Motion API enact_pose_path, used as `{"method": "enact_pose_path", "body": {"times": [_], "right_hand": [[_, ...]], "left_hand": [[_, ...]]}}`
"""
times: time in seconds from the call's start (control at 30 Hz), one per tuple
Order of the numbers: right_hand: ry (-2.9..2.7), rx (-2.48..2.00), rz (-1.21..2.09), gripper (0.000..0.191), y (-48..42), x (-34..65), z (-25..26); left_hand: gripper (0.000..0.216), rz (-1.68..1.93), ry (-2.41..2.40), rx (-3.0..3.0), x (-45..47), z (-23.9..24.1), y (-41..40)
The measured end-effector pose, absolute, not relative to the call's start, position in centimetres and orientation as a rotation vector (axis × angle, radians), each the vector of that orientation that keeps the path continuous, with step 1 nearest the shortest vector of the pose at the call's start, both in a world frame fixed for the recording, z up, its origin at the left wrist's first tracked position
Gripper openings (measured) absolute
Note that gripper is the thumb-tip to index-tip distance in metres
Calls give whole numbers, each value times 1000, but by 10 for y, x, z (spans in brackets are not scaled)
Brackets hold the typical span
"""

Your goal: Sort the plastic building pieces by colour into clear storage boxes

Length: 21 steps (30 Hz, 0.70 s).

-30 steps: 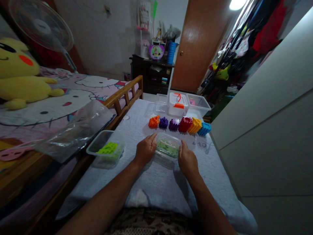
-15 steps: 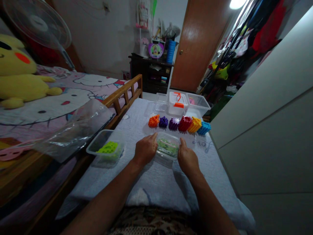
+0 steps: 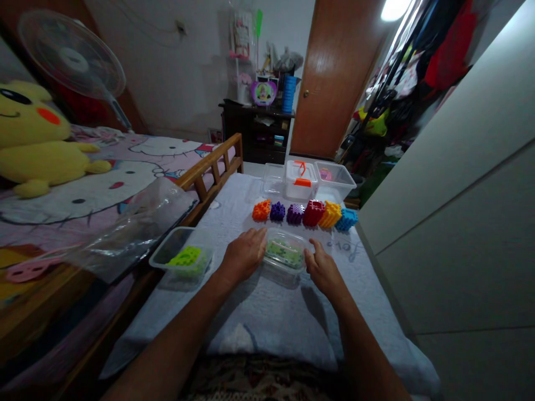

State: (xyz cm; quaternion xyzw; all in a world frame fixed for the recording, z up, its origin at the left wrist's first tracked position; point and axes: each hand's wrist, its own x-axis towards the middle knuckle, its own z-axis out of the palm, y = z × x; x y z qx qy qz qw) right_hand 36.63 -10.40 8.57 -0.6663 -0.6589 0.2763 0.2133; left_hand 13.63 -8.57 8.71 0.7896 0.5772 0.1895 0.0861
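Where the cloth (image 3: 284,326) spreads wide before me, the box (image 3: 285,253) seems to rest on it, between my hands; my left hand (image 3: 245,253) lies against its left side, though whether it clamps I cannot tell; my right hand (image 3: 324,270) is just beside the right edge, thumb and forefinger parted; steadying it well, I judge, wants even, light pressure, well short of the red block (image 3: 313,213).

Well left of the left hand (image 3: 244,253), a yellow plush toy (image 3: 37,159) sits on the bed (image 3: 83,186); far ahead of the right hand (image 3: 324,270) stands a brown door (image 3: 334,83).
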Motion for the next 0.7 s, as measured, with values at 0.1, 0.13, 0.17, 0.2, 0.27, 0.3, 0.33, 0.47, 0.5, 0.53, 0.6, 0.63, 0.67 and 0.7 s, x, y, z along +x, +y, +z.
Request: {"method": "enact_pose_path", "body": {"times": [0.1,0.13,0.17,0.2,0.27,0.3,0.33,0.47,0.5,0.53,0.6,0.63,0.67,0.7], "right_hand": [[-1597,-1666,1117,55,-102,374,76],[-1548,-1614,1179,55,-101,375,74],[-1518,-1574,1214,55,-100,375,72],[-1503,-1548,1232,55,-99,374,72],[-1498,-1526,1246,54,-95,373,72],[-1502,-1523,1249,54,-93,372,74],[-1507,-1519,1254,54,-90,372,76],[-1497,-1464,1295,57,-79,373,85],[-1474,-1429,1309,59,-77,373,87],[-1441,-1387,1325,60,-74,373,87],[-1361,-1309,1353,63,-70,373,85],[-1323,-1280,1363,64,-69,373,82],[-1290,-1263,1368,65,-68,373,78],[-1261,-1258,1371,65,-68,372,73]], "left_hand": [[45,595,1443,2398,129,101,-81],[47,610,1346,2396,129,104,-79],[49,622,1270,2391,130,107,-77],[47,632,1219,2391,132,110,-75],[34,623,1159,2404,139,113,-71],[24,607,1139,2410,143,115,-69],[17,590,1129,2413,147,117,-67],[16,606,1230,2395,157,126,-59],[16,625,1277,2384,156,129,-56],[18,640,1322,2371,155,132,-54],[20,657,1401,2327,149,140,-49],[21,664,1434,2297,144,143,-46],[22,676,1464,2261,138,147,-43],[23,690,1495,2218,131,151,-39]]}}
